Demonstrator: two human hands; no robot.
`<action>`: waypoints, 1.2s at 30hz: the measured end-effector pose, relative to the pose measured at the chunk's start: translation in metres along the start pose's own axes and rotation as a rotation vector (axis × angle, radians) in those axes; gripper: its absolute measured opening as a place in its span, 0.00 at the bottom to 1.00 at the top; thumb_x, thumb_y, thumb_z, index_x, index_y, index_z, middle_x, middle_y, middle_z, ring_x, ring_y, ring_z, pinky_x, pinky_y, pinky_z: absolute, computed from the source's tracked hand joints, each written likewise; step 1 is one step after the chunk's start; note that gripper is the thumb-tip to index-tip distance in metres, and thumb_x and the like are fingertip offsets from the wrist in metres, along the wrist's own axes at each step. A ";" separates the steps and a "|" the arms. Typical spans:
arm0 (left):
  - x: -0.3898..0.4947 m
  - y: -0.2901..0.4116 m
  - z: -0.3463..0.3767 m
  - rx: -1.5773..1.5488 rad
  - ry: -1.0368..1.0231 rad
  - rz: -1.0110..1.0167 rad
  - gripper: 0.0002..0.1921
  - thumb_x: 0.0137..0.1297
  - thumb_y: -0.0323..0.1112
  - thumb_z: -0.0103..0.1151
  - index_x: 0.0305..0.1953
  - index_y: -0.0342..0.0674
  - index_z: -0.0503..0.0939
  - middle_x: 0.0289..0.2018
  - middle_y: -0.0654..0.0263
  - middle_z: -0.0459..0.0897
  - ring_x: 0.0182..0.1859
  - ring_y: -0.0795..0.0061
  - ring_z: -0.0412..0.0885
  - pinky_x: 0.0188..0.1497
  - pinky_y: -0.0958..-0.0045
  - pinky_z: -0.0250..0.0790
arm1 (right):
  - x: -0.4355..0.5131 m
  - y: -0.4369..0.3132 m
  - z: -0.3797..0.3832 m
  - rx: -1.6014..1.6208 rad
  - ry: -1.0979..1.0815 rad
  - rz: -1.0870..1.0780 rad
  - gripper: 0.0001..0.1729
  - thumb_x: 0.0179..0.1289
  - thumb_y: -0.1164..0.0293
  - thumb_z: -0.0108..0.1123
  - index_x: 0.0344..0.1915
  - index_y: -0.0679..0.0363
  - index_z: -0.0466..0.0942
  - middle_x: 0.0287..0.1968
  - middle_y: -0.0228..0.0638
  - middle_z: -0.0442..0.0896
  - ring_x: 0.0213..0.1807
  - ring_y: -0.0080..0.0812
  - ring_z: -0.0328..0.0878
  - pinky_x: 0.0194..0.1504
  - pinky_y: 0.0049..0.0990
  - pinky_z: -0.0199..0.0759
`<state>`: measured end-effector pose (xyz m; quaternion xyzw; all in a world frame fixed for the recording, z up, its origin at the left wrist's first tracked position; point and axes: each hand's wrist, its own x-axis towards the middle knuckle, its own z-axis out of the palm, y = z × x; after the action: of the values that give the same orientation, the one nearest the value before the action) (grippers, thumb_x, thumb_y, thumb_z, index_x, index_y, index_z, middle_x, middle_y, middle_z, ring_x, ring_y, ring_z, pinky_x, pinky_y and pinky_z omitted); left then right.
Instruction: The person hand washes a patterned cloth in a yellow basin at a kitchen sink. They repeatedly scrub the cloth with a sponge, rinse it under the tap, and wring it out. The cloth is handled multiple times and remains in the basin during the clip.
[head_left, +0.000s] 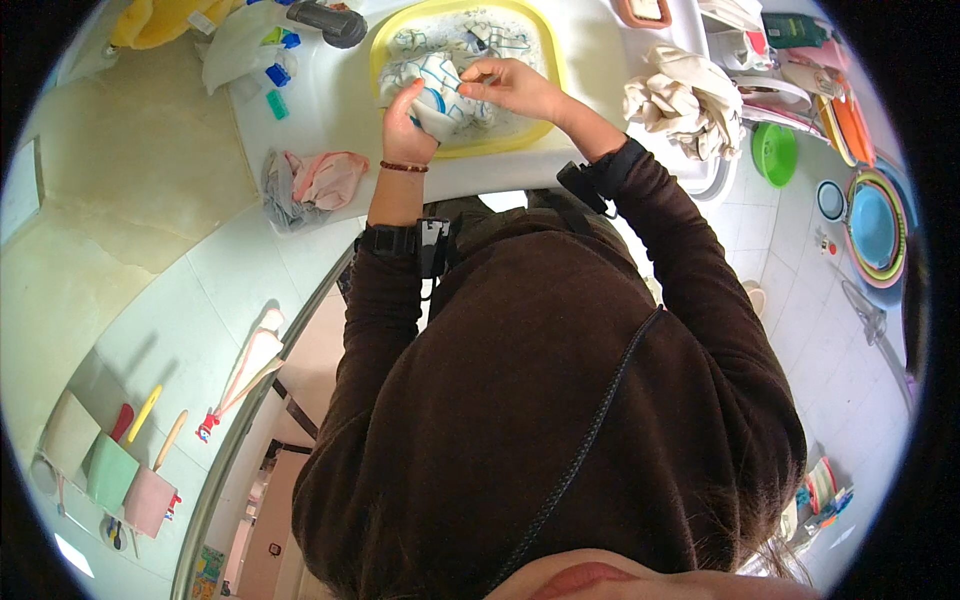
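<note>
A yellow plastic basin (558, 45) of sudsy water stands in front of me in a white sink (600, 67). My left hand (409, 127) grips a bunched white cloth with blue lines (439, 71) above the basin's near side. A blue-rimmed part of the cloth shows by my thumb. My right hand (514, 88) has its thumb and forefinger pinched at the cloth's right edge. More wet, patterned cloth (499, 36) lies in the suds behind both hands.
A crumpled cream cloth (679, 101) lies on the sink's right rim, below a soap dish (645, 11). To the left are a pink cloth (330, 180), a black faucet (334, 22) and a green brush-like block (277, 105). Several basins (874, 225) hang at far right.
</note>
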<state>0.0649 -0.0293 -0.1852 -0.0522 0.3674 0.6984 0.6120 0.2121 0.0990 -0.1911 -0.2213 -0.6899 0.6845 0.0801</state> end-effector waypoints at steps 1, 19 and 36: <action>0.001 0.000 -0.003 -0.019 0.012 -0.004 0.18 0.65 0.39 0.47 0.52 0.36 0.72 0.49 0.60 0.77 0.51 0.64 0.75 0.55 0.62 0.66 | -0.001 0.001 0.001 0.008 -0.014 -0.045 0.13 0.64 0.61 0.58 0.39 0.60 0.79 0.33 0.28 0.81 0.36 0.20 0.73 0.40 0.22 0.68; -0.005 -0.008 -0.026 0.477 0.496 0.107 0.09 0.61 0.35 0.60 0.28 0.37 0.76 0.21 0.68 0.76 0.21 0.81 0.71 0.23 0.79 0.63 | -0.006 0.009 -0.001 0.023 0.163 0.008 0.07 0.63 0.68 0.59 0.29 0.59 0.76 0.28 0.20 0.73 0.30 0.16 0.64 0.35 0.19 0.63; -0.005 -0.006 -0.009 -0.287 0.150 -0.053 0.18 0.66 0.38 0.49 0.51 0.32 0.66 0.50 0.54 0.74 0.53 0.58 0.73 0.58 0.57 0.63 | -0.005 0.015 -0.009 -0.171 0.445 -0.019 0.14 0.60 0.62 0.62 0.31 0.63 0.77 0.27 0.30 0.80 0.29 0.21 0.75 0.33 0.24 0.70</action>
<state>0.0677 -0.0388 -0.1920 -0.2009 0.3068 0.7215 0.5873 0.2230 0.1048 -0.2040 -0.3663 -0.7127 0.5573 0.2176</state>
